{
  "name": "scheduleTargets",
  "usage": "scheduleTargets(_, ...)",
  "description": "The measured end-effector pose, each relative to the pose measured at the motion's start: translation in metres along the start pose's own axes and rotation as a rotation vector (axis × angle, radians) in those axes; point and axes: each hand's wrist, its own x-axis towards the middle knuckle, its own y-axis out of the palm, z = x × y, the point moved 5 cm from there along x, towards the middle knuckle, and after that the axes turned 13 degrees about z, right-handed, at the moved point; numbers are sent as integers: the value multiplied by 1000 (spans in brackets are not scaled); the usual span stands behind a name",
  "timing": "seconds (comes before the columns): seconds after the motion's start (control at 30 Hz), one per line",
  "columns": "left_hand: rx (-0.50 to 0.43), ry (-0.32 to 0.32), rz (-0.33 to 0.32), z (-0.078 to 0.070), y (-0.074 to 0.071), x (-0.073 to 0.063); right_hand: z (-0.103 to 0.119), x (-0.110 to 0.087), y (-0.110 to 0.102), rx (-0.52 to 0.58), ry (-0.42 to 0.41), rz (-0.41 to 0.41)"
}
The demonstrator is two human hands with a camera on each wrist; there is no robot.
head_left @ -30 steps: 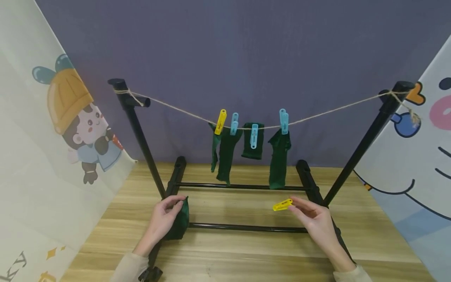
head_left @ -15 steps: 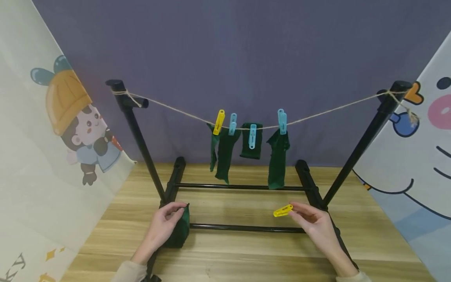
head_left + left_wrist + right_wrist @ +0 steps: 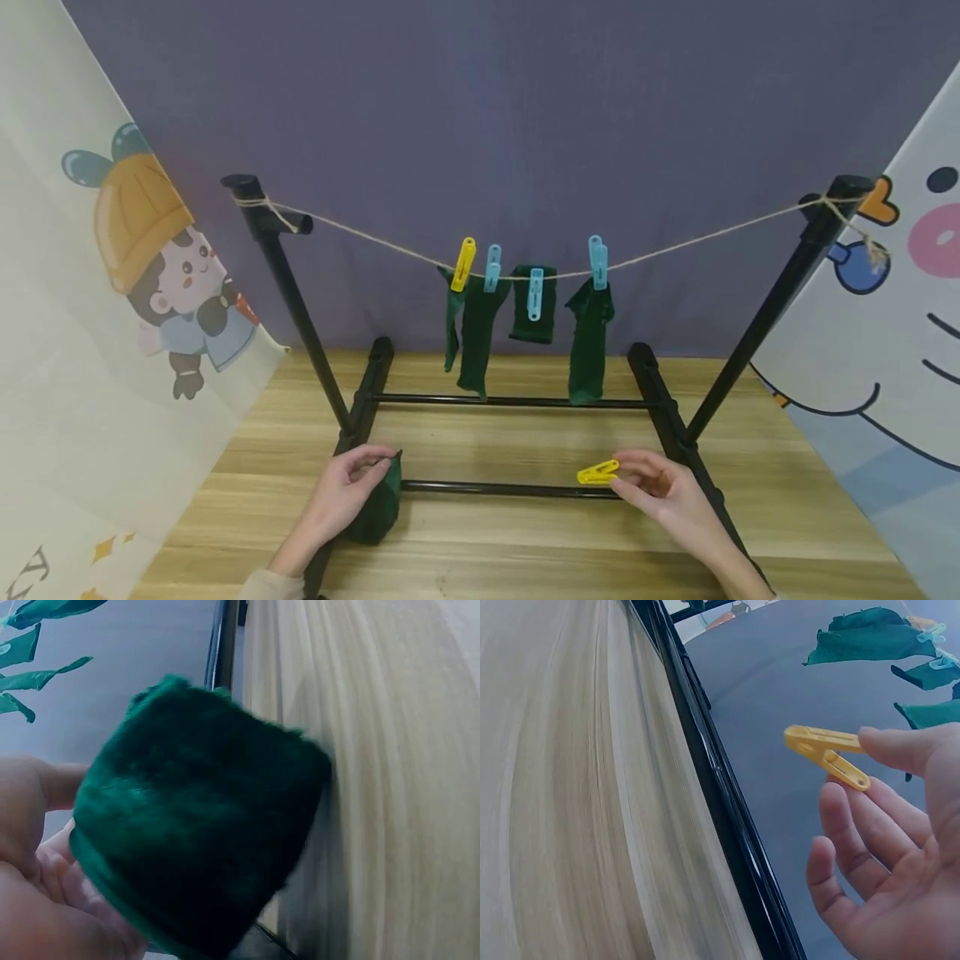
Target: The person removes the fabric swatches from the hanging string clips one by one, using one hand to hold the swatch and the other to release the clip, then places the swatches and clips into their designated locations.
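My left hand pinches a dark green piece of cloth by its upper edge, and the cloth hangs down over the left foot of the rack. Between thumb and fingers of my right hand is a yellow clothespin, pointing left in the head view. Beyond both hands a twine line sags across the rack. Several green cloths hang from it, such as the right one, held by blue clothespins and one yellow clothespin at the left.
The black rack has two uprights, left and right, and low crossbars over the wooden tabletop. A grey-purple backdrop stands behind, with printed cartoon panels at both sides.
Both hands have moved down a little in the head view, the cloth and the yellow clothespin still in their fingers. The clothespin has turned slightly. Hanging cloths stay on the line.
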Motion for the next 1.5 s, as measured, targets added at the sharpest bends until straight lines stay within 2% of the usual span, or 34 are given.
scheduleTargets(0.1, 30, 3, 52, 1, -1, -3, -3, -1, 0, -6, 34, 52)
scheduleTargets(0.27, 152, 41, 200, 0, -2, -7, -5, -1, -1, -22, 4, 154)
scheduleTargets(0.37, 208, 42, 290, 0, 0, -9, -8, -2, 0, -23, 1, 221)
scheduleTargets(0.53, 259, 26, 381, 2, 5, -11, -17, -5, 4, -75, 24, 255)
scheduleTargets(0.8, 356, -17, 398, 7, 5, -13, -29, -12, 2, -163, 60, 257)
scheduleTargets(1.0, 409, -15, 410, 7, 6, -16, -35, -17, -1, -202, 71, 282)
scheduleTargets(1.27, 424, -32, 403, 5, 7, -17, -43, -23, -8, -258, 77, 308)
scheduleTargets(1.5, 381, -26, 421, 5, 5, -19, -45, -23, -8, -272, 44, 345)
